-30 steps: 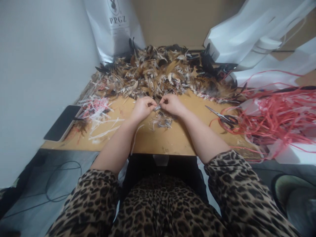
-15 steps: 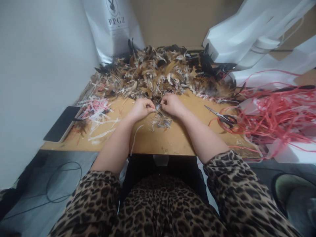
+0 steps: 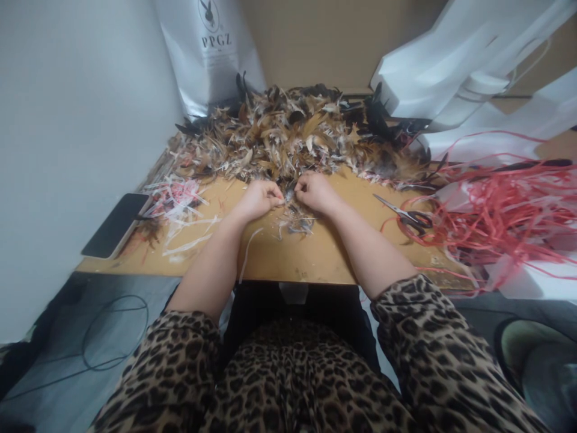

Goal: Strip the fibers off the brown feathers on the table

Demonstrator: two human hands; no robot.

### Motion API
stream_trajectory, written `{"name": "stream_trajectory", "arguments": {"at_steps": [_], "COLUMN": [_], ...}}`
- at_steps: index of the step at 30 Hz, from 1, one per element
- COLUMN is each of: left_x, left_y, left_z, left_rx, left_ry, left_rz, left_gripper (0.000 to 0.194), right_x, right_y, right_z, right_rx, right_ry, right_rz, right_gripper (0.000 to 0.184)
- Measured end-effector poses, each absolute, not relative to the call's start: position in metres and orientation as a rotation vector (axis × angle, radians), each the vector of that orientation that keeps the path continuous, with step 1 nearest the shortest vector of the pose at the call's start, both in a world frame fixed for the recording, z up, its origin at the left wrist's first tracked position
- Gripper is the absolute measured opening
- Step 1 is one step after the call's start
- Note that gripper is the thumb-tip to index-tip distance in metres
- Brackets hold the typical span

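My left hand (image 3: 258,199) and my right hand (image 3: 314,191) rest close together on a wooden table (image 3: 288,255), both with fingers curled in a pinch. Between the fingertips sits a small tuft of feathers (image 3: 288,196), too small to make out clearly. A little clump of greyish feather scraps (image 3: 295,221) lies on the table just below the hands. Right behind the hands spreads a big heap of brown, white and black feathers (image 3: 288,129).
Scissors (image 3: 406,213) lie to the right beside a tangle of red cord (image 3: 500,210). White and pink strips (image 3: 175,201) and a dark phone (image 3: 115,224) lie at the left. A silver bag (image 3: 211,51) and white bags (image 3: 469,66) stand behind.
The hands have drawn a little closer together at the edge of the feather heap. Otherwise the scene is the same.
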State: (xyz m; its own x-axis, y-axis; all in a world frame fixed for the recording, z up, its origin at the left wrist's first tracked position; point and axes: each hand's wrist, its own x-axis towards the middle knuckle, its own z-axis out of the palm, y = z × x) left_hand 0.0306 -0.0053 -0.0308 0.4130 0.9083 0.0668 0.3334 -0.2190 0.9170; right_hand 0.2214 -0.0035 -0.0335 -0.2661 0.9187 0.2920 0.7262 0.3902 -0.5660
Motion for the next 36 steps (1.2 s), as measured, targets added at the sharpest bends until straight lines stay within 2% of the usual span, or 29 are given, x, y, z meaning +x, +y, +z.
{"name": "stream_trajectory", "arguments": {"at_steps": [2,6,8,16,25,30,36], "left_x": [0.032,0.033,0.033,0.038,0.043,0.047,0.048], "left_y": [-0.007,-0.007,-0.006,-0.007,-0.007,-0.011,-0.007], "left_z": [-0.027,-0.019,-0.017,-0.014,-0.024,-0.025,-0.031], "left_rx": [1.636,1.411,1.309,1.212,1.377,1.471,1.531], "left_ry": [1.041,0.921,0.894,0.839,0.806,0.795,0.797], "left_rz": [0.827,0.97,1.049,1.235,1.274,1.21,1.21], "left_gripper": [0.016,0.028,0.032,0.031,0.029,0.027,0.023], "right_x": [0.222,0.227,0.23,0.216,0.203,0.205,0.204], "right_y": [-0.003,-0.004,-0.006,-0.026,-0.019,-0.021,-0.019], "right_z": [-0.031,-0.019,-0.009,0.01,-0.002,-0.002,-0.007], "right_rx": [-1.346,-1.184,-1.089,-0.924,-0.916,-0.854,-0.984], "right_ry": [-1.917,-1.405,-1.228,-1.209,-0.902,-0.886,-0.99], "right_rz": [0.612,1.073,1.193,1.64,1.642,1.691,1.604], "right_gripper": [0.007,0.029,0.03,0.038,0.038,0.035,0.034]}}
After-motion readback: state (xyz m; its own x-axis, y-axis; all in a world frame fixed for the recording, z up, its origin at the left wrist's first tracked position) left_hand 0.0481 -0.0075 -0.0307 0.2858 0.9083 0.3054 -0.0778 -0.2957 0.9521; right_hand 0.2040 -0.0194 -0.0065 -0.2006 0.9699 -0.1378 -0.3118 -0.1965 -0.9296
